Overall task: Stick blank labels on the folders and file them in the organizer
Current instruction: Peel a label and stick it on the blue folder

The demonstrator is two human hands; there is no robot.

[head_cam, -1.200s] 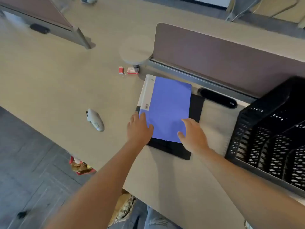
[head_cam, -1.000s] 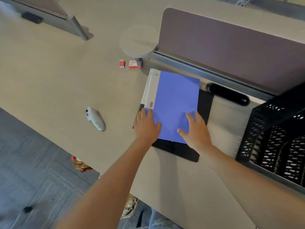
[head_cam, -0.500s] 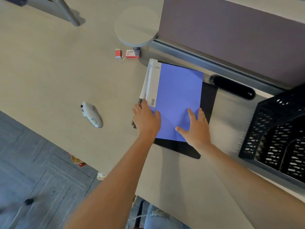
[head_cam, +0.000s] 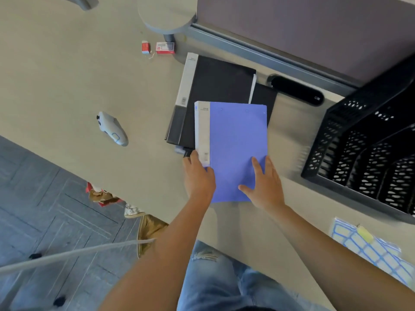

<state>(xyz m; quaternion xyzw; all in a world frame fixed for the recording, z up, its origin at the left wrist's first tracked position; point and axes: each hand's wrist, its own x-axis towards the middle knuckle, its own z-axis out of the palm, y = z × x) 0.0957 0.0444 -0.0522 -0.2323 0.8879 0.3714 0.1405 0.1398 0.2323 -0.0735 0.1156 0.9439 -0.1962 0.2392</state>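
Over on the left of the desk (head_cam: 67,75) a white controller (head_cam: 113,128) lies by itself, well clear of the work. Next comes the stack of black folders (head_cam: 215,93), and the blue folder (head_cam: 235,149) lies half on it, its near end out over the bare desk. The left hand (head_cam: 198,178) grips the folder's near corner at the grey spine, fingers curled around the edge. The right hand (head_cam: 263,187) lies open and flat on the cover, pressing rather than gripping. I'd say the folder is being drawn off the stack for labelling; best to slide it level, so the black ones beneath aren't dragged along. Further right stands the black mesh organizer (head_cam: 363,140), and the label sheet (head_cam: 370,248) waits at the desk's near edge.
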